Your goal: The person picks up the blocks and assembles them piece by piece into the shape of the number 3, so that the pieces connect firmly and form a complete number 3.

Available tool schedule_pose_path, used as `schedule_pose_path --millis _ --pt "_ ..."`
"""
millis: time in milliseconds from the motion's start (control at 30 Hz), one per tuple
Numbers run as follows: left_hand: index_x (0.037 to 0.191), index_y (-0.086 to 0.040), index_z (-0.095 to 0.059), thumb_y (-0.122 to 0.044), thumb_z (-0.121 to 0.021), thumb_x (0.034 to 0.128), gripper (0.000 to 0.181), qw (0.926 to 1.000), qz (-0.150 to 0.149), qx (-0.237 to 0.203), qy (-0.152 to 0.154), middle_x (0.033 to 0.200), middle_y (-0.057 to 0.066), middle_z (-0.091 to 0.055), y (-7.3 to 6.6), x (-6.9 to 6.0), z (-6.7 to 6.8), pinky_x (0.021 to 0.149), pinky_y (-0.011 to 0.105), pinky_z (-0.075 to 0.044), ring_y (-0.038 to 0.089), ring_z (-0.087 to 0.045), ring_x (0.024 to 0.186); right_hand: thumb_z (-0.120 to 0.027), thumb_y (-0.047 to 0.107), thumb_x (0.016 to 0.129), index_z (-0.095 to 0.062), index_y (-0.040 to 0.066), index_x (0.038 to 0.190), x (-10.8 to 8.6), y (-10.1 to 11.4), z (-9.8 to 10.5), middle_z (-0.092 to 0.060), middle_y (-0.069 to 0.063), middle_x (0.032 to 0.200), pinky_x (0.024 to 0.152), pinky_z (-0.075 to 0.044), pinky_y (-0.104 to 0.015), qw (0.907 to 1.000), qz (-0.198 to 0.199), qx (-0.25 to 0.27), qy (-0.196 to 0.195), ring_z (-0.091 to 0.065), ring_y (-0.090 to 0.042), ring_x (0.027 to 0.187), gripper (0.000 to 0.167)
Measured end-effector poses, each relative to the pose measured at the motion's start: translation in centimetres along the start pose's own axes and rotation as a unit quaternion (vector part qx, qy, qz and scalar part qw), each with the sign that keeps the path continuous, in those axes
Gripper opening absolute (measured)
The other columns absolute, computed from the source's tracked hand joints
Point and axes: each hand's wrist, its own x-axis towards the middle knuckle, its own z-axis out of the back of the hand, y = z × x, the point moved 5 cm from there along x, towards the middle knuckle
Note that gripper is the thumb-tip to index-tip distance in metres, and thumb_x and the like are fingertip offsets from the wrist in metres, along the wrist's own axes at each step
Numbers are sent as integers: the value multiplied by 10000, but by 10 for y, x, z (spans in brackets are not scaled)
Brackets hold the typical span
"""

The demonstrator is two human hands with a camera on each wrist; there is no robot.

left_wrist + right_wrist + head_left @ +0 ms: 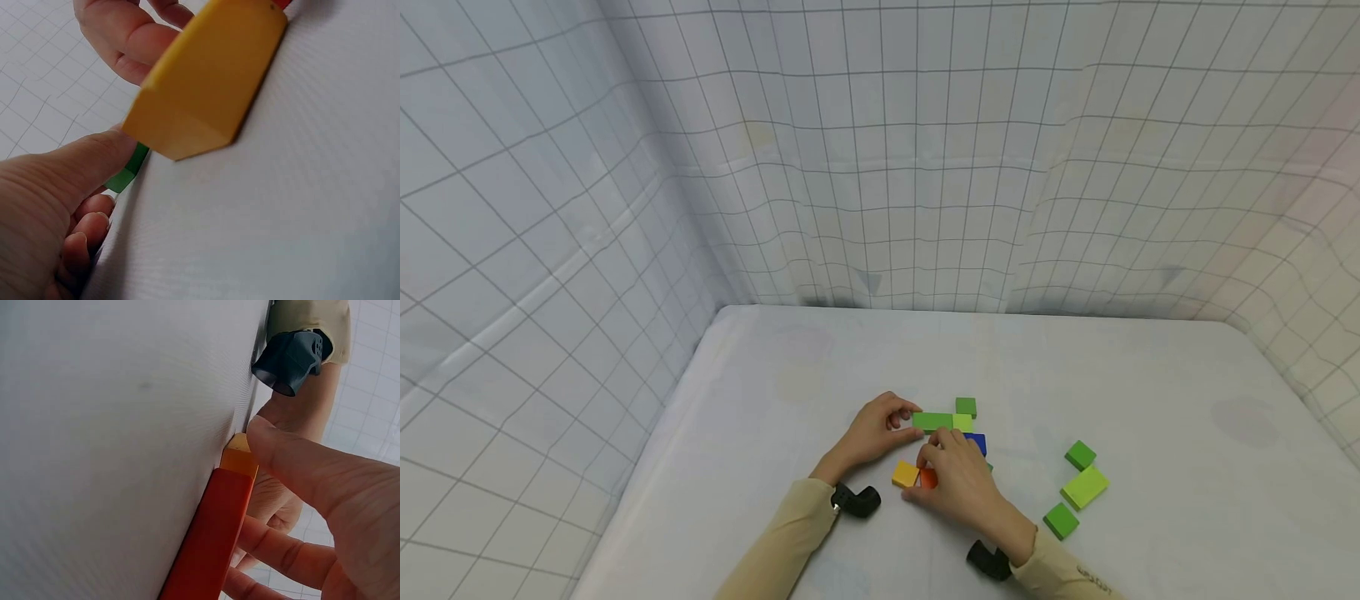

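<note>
In the head view my left hand has thumb and forefinger around the left end of a long green block. The left wrist view shows the thumb against that green block. My right hand curls over a red-orange block, which lies against a yellow block. In the right wrist view the thumb tip is beside the yellow block, and fingers meet the far side of the red-orange block. The right palm hides part of these blocks.
A lime block adjoins the long green one, with a small green block behind it. A blue block is partly hidden by the right hand. Further right lie a lime block and two green blocks.
</note>
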Motion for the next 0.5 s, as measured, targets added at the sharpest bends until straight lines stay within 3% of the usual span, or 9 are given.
schedule_pose_path --millis 500 --pt "1087 -123 -692 -297 -749 833 313 10000 11 -2 4 852 -71 -510 -1 0 0 641 245 -401 77 -455 697 -826 432 696 -644 167 802 0 0 0 -501 1 926 688 -368 -343 10000 46 -40 -45 -470 -197 876 339"
